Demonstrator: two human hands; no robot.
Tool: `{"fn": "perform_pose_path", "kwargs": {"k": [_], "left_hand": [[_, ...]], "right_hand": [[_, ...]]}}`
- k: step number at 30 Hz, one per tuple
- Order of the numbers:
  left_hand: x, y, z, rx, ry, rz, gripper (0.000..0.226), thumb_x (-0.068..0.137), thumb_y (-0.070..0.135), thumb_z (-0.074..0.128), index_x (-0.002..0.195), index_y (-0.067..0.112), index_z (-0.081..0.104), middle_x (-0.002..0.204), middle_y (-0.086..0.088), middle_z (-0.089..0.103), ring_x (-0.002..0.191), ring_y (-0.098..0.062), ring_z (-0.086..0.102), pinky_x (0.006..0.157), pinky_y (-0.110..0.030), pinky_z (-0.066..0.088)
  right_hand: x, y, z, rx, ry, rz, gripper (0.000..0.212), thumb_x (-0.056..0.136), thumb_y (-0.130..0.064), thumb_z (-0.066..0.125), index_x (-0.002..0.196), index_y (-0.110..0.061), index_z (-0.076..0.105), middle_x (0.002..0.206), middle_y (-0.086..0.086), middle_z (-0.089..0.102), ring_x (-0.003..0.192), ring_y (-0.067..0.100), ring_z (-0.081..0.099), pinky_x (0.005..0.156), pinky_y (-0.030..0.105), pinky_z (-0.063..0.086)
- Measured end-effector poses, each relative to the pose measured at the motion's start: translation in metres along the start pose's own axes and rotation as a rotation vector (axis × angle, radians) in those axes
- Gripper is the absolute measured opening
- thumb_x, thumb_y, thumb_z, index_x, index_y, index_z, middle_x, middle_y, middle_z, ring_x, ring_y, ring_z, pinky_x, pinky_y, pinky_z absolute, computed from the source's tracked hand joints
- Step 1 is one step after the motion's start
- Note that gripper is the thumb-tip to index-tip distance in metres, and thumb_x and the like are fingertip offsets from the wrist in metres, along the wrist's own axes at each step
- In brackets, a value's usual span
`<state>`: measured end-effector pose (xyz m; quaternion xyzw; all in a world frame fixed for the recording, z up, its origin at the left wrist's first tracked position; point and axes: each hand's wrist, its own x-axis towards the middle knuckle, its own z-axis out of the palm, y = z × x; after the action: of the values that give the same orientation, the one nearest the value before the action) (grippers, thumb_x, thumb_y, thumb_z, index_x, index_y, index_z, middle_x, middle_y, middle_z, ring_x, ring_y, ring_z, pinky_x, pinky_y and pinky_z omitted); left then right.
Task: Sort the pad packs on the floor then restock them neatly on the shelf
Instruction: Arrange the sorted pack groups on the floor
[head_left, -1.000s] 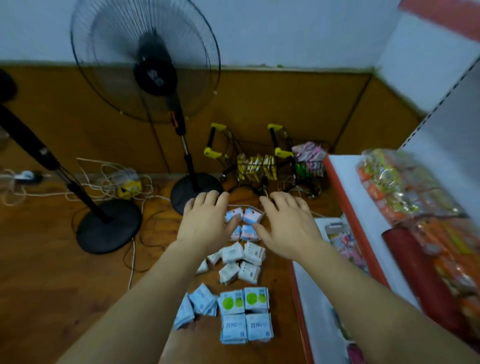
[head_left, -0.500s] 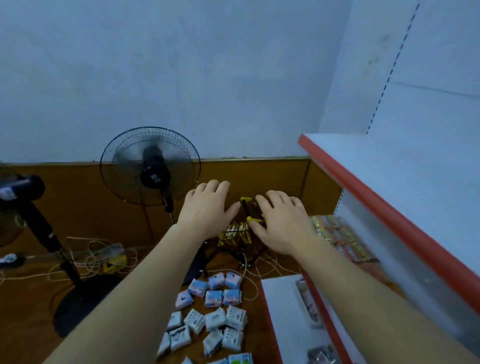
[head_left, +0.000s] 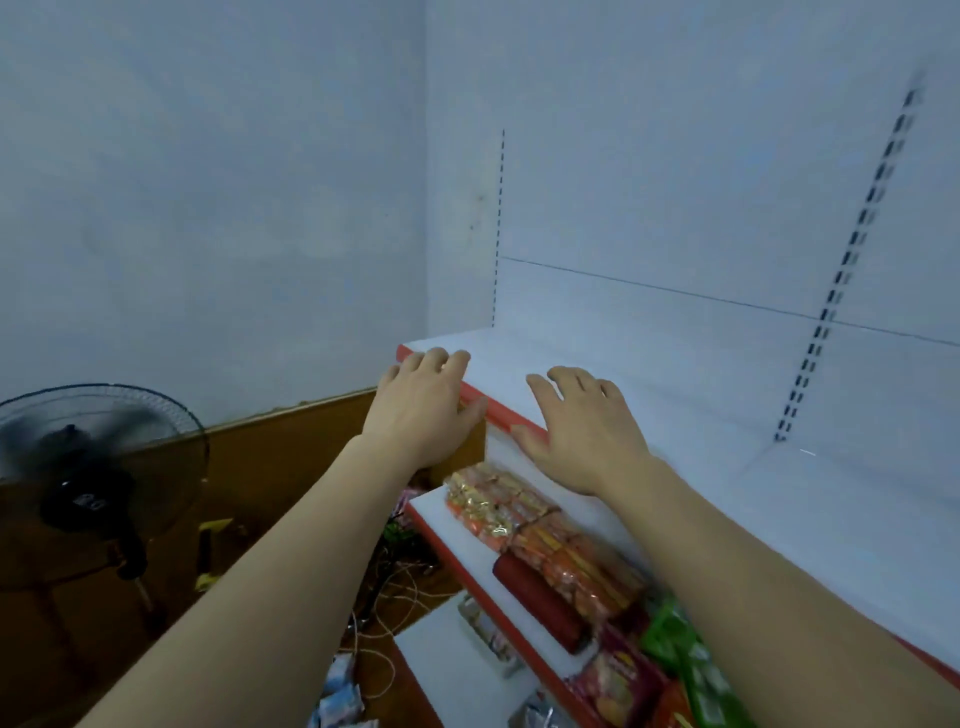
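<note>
Moved: both hands raised from floor packs to upper shelf (head_left: 675, 395).
Left hand (head_left: 423, 410): fingers spread, empty.
Right hand (head_left: 584, 426): fingers spread, empty, seemingly touching shelf edge.
Pad packs (head_left: 340, 699): on floor, blurred.

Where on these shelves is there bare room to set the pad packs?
The top shelf is bare from its red front edge back to the wall panel, beyond both hands. The lower shelf is crowded with snack packets, leaving only a bare left end.

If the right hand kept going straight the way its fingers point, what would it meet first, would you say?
Nothing at first: the right hand points across the bare top shelf, so it would likely reach the white back panel first, though depth is hard to judge.
</note>
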<state>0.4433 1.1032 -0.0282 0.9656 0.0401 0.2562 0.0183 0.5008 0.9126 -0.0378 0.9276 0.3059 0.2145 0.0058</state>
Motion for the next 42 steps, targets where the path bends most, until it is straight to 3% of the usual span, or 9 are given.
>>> {"fn": "perform_pose_path", "kwargs": {"k": [12,21,30,42], "left_hand": [[0.002,0.233,-0.008,-0.261,0.013,0.485,0.061,0.099,0.056,0.039,0.149,0.022,0.032,0.147,-0.004,0.042,0.136,-0.028,0.037,0.11,-0.045,0.032],[-0.084,0.441,-0.054,-0.468,0.009,0.821,0.062,0.1,0.056,0.038,0.151,0.022,0.03,0.151,-0.005,0.04,0.139,-0.028,0.035,0.113,-0.046,0.031],[-0.212,0.597,-0.116,-0.631,-0.004,1.12,0.063,0.1,0.056,0.039,0.151,0.02,0.031,0.149,-0.007,0.041,0.137,-0.029,0.037,0.11,-0.046,0.032],[-0.37,0.738,-0.193,-0.763,-0.01,1.463,0.063,0.099,0.055,0.038,0.151,0.022,0.03,0.149,-0.007,0.041,0.135,-0.029,0.038,0.109,-0.046,0.034]], "right_hand": [[-0.202,0.143,-0.096,-0.239,-0.036,0.548,0.069,0.099,-0.061,0.032,0.155,-0.021,0.024,0.16,0.009,0.028,0.147,0.031,0.025,0.118,0.05,0.023],[-0.422,0.207,-0.191,-0.435,-0.09,0.941,0.068,0.099,-0.061,0.033,0.153,-0.02,0.027,0.158,0.009,0.03,0.144,0.032,0.03,0.115,0.05,0.027],[-0.619,0.195,-0.282,-0.582,-0.138,1.249,0.069,0.099,-0.06,0.034,0.154,-0.019,0.026,0.158,0.011,0.03,0.143,0.033,0.03,0.115,0.051,0.029],[-0.806,0.146,-0.369,-0.729,-0.162,1.616,0.068,0.096,-0.064,0.033,0.151,-0.024,0.03,0.154,0.007,0.038,0.139,0.031,0.038,0.113,0.05,0.034]]}}
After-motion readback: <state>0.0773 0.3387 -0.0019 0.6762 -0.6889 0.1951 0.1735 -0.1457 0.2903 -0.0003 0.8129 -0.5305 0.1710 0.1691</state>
